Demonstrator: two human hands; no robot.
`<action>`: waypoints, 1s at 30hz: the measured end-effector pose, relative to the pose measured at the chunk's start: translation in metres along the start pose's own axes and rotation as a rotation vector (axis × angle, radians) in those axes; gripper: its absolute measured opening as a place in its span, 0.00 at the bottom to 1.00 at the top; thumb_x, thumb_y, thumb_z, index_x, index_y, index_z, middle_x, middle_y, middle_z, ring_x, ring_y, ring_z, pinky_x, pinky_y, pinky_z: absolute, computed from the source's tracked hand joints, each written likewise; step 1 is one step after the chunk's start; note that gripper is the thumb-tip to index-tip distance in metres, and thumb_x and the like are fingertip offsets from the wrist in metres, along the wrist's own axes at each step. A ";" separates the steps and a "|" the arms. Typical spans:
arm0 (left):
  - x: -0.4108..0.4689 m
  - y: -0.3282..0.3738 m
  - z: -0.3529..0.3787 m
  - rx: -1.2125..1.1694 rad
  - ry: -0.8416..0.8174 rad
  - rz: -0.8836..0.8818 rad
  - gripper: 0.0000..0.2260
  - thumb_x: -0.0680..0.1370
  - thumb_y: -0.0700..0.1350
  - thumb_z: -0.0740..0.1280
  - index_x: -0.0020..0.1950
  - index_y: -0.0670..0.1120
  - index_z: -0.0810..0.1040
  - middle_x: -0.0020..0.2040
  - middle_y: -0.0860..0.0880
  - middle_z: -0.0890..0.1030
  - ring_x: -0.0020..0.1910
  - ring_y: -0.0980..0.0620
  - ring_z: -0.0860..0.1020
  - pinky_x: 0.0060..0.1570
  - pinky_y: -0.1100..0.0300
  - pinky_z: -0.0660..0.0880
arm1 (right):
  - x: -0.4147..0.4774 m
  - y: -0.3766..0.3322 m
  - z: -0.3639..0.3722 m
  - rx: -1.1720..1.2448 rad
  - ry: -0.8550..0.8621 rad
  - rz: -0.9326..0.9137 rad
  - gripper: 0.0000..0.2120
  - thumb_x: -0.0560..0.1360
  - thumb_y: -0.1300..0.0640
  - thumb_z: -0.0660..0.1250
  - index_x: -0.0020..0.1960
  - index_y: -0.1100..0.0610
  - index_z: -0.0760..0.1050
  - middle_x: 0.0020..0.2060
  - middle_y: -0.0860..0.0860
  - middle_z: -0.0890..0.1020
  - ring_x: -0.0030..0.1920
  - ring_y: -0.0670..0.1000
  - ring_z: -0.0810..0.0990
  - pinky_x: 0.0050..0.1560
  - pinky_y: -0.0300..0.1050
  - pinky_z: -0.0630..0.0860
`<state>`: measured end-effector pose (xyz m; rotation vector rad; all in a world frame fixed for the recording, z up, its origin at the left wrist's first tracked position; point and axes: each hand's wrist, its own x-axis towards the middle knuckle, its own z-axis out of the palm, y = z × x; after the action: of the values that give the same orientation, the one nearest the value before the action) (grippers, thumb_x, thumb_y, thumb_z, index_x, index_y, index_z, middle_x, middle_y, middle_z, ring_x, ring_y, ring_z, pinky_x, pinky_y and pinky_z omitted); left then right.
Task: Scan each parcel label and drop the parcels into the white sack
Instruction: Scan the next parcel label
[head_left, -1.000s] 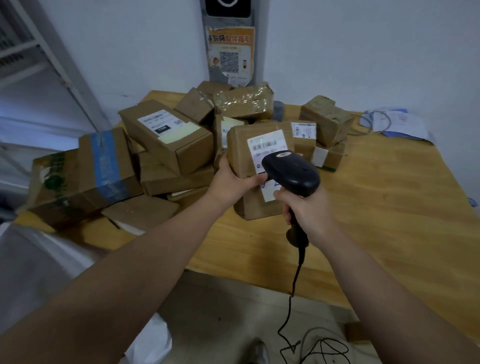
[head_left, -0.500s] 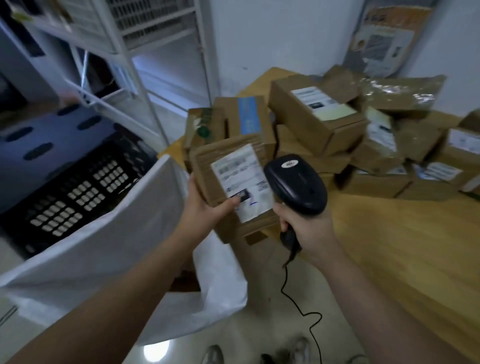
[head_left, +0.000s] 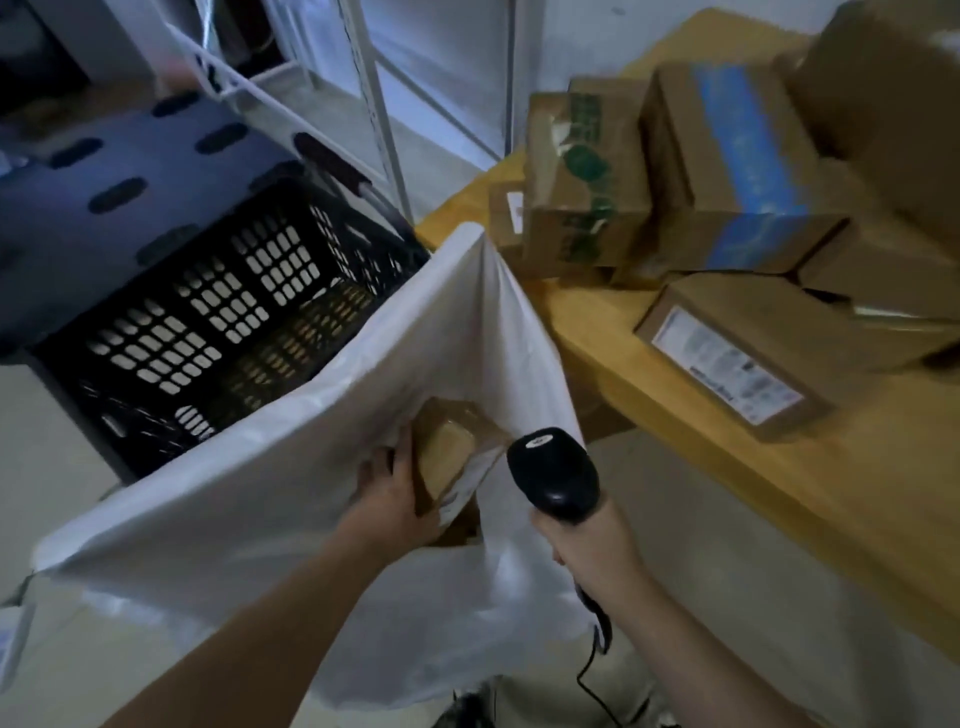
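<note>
Parcel (head_left: 457, 457) in left hand (head_left: 395, 499) grip inside white sack (head_left: 291, 467); right hand (head_left: 592, 540) clasping scanner (head_left: 553, 475).

Black perforated crate (head_left: 218, 312) on floor, left of wooden tabletop (head_left: 779, 499). White metal shelf frame (head_left: 384, 119) behind crate. Grey floor (head_left: 727, 571) beneath tabletop edge.

Dim, bluish indoor light; motion blur and wide-angle bending toward the edges.
</note>
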<state>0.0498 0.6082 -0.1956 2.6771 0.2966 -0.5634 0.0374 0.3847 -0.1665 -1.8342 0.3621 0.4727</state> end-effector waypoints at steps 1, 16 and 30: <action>0.015 -0.007 0.016 0.077 0.005 0.023 0.46 0.71 0.67 0.54 0.78 0.47 0.34 0.73 0.39 0.55 0.68 0.37 0.62 0.64 0.45 0.68 | 0.007 0.011 0.005 -0.021 0.013 0.019 0.16 0.70 0.58 0.74 0.29 0.53 0.70 0.18 0.44 0.73 0.24 0.44 0.71 0.32 0.39 0.67; 0.181 -0.095 0.193 0.443 0.024 -0.003 0.43 0.71 0.64 0.70 0.75 0.46 0.52 0.69 0.38 0.63 0.64 0.42 0.68 0.60 0.53 0.70 | 0.128 0.114 0.086 -0.370 -0.040 -0.183 0.08 0.69 0.52 0.69 0.45 0.49 0.71 0.31 0.44 0.76 0.38 0.50 0.80 0.38 0.47 0.77; 0.128 -0.111 0.209 0.643 0.011 -0.047 0.31 0.72 0.58 0.70 0.67 0.45 0.62 0.63 0.41 0.67 0.60 0.43 0.70 0.57 0.51 0.68 | 0.115 0.132 0.094 -0.437 -0.099 -0.114 0.09 0.71 0.52 0.70 0.46 0.47 0.69 0.32 0.44 0.76 0.37 0.48 0.78 0.36 0.42 0.73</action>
<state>0.0618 0.6380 -0.4630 3.2946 0.2049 -0.7628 0.0626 0.4330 -0.3573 -2.2292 0.0871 0.5954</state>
